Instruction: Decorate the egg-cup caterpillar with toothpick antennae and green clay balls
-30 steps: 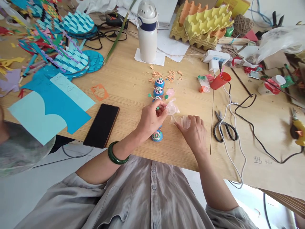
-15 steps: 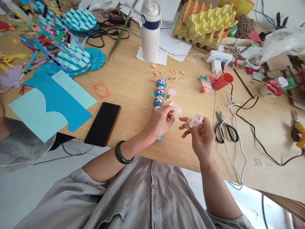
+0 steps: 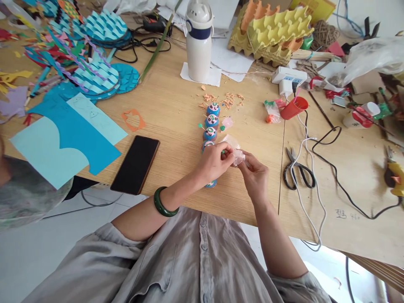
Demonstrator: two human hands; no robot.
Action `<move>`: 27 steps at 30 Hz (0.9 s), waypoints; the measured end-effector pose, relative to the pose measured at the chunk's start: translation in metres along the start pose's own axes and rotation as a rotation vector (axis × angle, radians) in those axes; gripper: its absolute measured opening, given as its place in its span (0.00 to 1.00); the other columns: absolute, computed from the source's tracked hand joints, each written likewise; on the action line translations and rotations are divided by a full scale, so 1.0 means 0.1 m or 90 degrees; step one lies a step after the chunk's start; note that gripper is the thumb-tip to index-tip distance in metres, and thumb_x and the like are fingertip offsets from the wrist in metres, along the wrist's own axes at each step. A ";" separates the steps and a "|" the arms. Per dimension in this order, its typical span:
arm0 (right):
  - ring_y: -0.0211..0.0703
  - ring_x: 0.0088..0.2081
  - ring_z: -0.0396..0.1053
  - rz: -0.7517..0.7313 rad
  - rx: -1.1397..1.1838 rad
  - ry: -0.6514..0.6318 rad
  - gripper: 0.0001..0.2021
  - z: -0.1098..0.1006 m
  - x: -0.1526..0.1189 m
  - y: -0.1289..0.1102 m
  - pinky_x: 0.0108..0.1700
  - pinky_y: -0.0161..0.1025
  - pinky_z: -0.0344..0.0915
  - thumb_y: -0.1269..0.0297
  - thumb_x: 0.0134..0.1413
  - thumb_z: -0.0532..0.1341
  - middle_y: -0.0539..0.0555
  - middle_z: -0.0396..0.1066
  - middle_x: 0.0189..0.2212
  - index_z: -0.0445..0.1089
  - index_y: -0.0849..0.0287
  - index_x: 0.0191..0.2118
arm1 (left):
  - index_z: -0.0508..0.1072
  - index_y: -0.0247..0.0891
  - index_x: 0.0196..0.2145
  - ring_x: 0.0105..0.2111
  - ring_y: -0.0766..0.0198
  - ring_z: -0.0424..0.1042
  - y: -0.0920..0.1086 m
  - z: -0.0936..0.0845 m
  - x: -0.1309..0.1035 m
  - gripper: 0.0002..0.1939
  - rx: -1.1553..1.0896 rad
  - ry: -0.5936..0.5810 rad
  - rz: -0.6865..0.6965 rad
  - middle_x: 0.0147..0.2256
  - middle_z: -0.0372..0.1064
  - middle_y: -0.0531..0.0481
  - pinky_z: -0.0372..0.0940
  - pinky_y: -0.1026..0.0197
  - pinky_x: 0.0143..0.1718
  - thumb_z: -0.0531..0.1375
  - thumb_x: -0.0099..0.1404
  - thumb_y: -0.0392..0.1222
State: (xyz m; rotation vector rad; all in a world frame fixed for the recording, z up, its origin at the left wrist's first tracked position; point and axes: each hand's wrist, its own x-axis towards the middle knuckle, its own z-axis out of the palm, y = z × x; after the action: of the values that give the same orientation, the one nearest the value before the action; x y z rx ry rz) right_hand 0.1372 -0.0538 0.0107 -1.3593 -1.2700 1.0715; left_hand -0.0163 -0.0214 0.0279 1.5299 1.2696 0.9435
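My right hand (image 3: 255, 173) pinches a crumpled, clear pinkish plastic wrapper (image 3: 239, 157). My left hand (image 3: 216, 162) is closed, its fingertips meeting the wrapper's left side. A tiny green bit (image 3: 223, 151) shows at the left fingers; what else they hold is hidden. Another clear plastic piece (image 3: 230, 141) lies just behind both hands. Beside the left hand runs a row of small blue figures (image 3: 210, 134) with pink tops and green and dark rings; thin sticks poke from some. My left hand covers part of this row. Green lumps (image 3: 222, 128) and a pink lump (image 3: 227, 122) lie beside it.
A phone (image 3: 135, 165) and blue paper (image 3: 94, 147) lie to the left. Orange shavings (image 3: 229, 101) and a white bottle (image 3: 199, 50) are behind the row. Scissors (image 3: 298, 170), cables (image 3: 334, 179) and a red cup (image 3: 294, 108) are on the right. Part of another person shows far left.
My right hand has moved left with the plastic wrapper, bringing it against the left fingertips. My left hand has stayed nearly in place.
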 end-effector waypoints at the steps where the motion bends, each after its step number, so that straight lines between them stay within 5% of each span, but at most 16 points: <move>1: 0.48 0.49 0.77 0.013 0.022 0.010 0.10 0.01 0.00 0.01 0.51 0.46 0.75 0.54 0.55 0.69 0.54 0.80 0.47 0.81 0.54 0.36 | 0.72 0.36 0.30 0.25 0.70 0.69 0.02 -0.01 0.01 0.03 -0.018 -0.016 -0.017 0.28 0.73 0.52 0.63 0.67 0.29 0.59 0.63 0.35; 6: 0.44 0.38 0.77 0.036 0.060 -0.050 0.09 -0.01 0.02 0.04 0.46 0.45 0.75 0.56 0.58 0.67 0.50 0.80 0.33 0.81 0.54 0.35 | 0.71 0.37 0.31 0.20 0.71 0.60 0.06 -0.05 0.02 0.03 -0.097 -0.064 -0.082 0.19 0.62 0.59 0.57 0.67 0.25 0.59 0.63 0.37; 12: 0.43 0.39 0.75 -0.118 -0.161 0.059 0.06 -0.04 0.00 -0.07 0.35 0.38 0.72 0.64 0.59 0.64 0.54 0.78 0.39 0.80 0.55 0.35 | 0.70 0.37 0.29 0.20 0.71 0.56 0.10 -0.06 0.00 0.06 -0.160 -0.101 -0.084 0.19 0.57 0.59 0.54 0.66 0.23 0.59 0.62 0.41; 19: 0.46 0.42 0.76 -0.240 -0.274 0.069 0.09 0.00 -0.07 -0.11 0.44 0.45 0.76 0.66 0.64 0.60 0.57 0.77 0.41 0.79 0.54 0.41 | 0.69 0.37 0.27 0.24 0.71 0.58 0.05 -0.07 0.01 0.15 -0.168 -0.135 -0.056 0.24 0.62 0.56 0.54 0.65 0.26 0.68 0.56 0.49; 27: 0.47 0.52 0.75 -0.050 0.010 -0.158 0.16 -0.19 -0.15 -0.34 0.43 0.43 0.82 0.60 0.65 0.61 0.55 0.71 0.60 0.77 0.49 0.55 | 0.62 0.39 0.24 0.23 0.71 0.57 0.11 -0.08 0.01 0.10 -0.066 -0.043 -0.012 0.22 0.58 0.58 0.55 0.65 0.27 0.60 0.60 0.36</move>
State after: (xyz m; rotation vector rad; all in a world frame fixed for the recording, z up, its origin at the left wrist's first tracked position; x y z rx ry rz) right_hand 0.1497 -0.0695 0.0469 -1.1821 -1.4790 1.2201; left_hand -0.0205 -0.0199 0.0409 1.4545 1.1672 0.9230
